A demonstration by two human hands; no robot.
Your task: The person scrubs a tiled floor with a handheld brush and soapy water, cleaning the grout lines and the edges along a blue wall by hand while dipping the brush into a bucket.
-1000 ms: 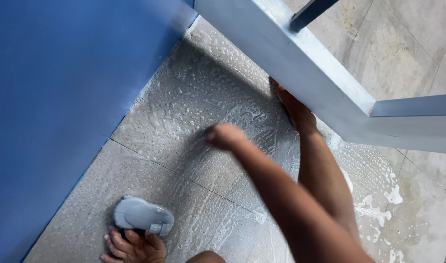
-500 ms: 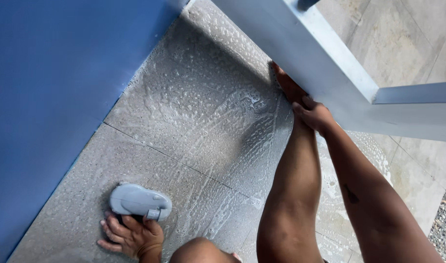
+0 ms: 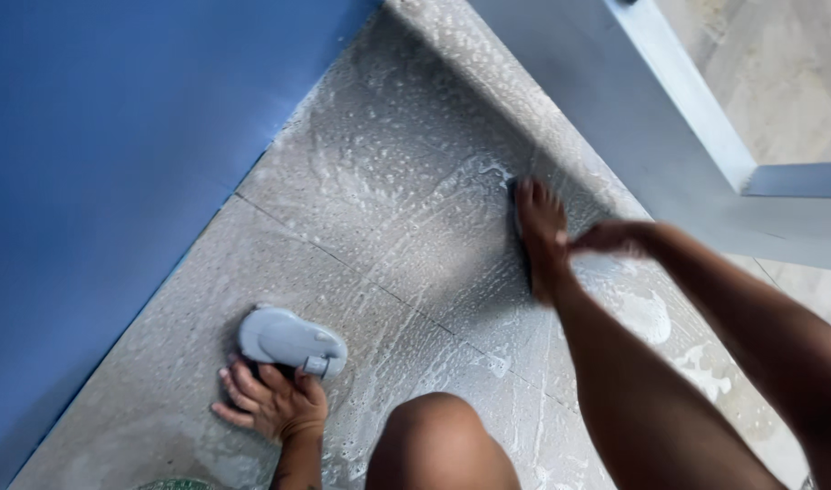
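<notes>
My left hand [image 3: 272,402] is low on the wet, soapy tile floor [image 3: 388,181], its fingers curled around the near side of a grey plastic scrub brush [image 3: 288,338] that lies flat on the tile. My right hand [image 3: 613,238] hangs at the end of my outstretched arm, fingers drawn together, touching the side of my bare foot [image 3: 540,231]. Nothing shows in that hand. The foot stands on the suds close to a pale blue-grey door frame [image 3: 615,109]. My bent knee [image 3: 438,440] fills the bottom middle.
A blue wall [image 3: 116,154] runs along the left edge of the floor. The door frame slants across the upper right, with dry beige tiles [image 3: 778,82] beyond it. Foam patches [image 3: 647,313] lie on the floor by my leg.
My right hand swung from the middle of the floor over to my foot by the door frame. The left hand stayed on the brush. The view shifted slightly left.
</notes>
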